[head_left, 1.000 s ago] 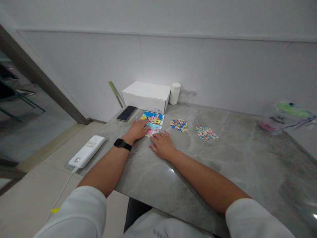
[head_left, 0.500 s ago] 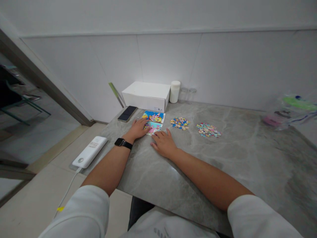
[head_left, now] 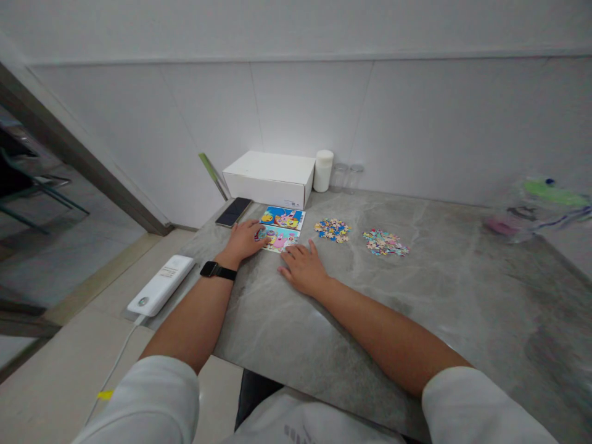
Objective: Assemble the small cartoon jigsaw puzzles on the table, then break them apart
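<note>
Two colourful cartoon picture cards lie on the grey marbled table, one behind the other: a blue card at the back and a light-blue and pink card in front. My left hand, with a black watch on its wrist, rests open with its fingertips on the front card's left edge. Flat on the table lies my right hand, fingers apart, its tips at that card's lower right corner. A blue and yellow pile of puzzle pieces sits right of the cards. Farther right is a pink and teal pile of puzzle pieces.
Behind the cards stand a white box, a white cylinder and two clear glass jars. A phone lies at the left edge. Nearer me is a white corded device. A clear plastic bag sits far right.
My left hand has slid left, off the middle of the cards, so more of both pictures shows. My right hand has stayed nearly in place. The whole view has shifted slightly.
</note>
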{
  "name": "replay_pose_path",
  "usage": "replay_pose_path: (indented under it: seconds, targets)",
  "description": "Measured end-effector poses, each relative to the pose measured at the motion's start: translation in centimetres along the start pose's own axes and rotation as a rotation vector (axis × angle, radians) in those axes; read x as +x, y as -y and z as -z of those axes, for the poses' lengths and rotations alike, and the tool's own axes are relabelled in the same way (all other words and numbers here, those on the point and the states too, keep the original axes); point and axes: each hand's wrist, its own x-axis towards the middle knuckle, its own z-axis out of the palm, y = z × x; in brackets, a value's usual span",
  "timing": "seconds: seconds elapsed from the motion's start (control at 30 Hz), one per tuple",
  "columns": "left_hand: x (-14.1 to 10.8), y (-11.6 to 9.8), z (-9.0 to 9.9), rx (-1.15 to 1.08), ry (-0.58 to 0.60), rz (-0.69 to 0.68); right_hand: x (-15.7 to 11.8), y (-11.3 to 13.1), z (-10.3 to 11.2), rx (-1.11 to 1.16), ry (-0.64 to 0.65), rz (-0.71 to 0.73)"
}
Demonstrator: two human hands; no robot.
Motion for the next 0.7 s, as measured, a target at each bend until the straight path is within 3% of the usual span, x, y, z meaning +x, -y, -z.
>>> replay_pose_path:
  seconds: [0.37, 0.5, 0.6, 0.7]
  targets:
    - [0.0, -0.4, 0.4, -0.014, -0.041, 0.014, -0.2, -0.3, 0.2, 0.019, -0.005, -0.013]
    - [0.1, -0.6, 0.5, -0.109, -0.09, -0.039, 0.0, -0.5, 1.0, 0.041, -0.048, -0.033]
    - [0.0, -1.3, 0.9, -0.222, -0.148, -0.114, 0.7, -2.5, 2.9, 0.059, -0.157, -0.084]
    - [-0.3, -2.9, 1.9, -0.298, -0.197, -0.191, 1.0, -7.2, 5.4, 0.055, -0.294, -0.177]
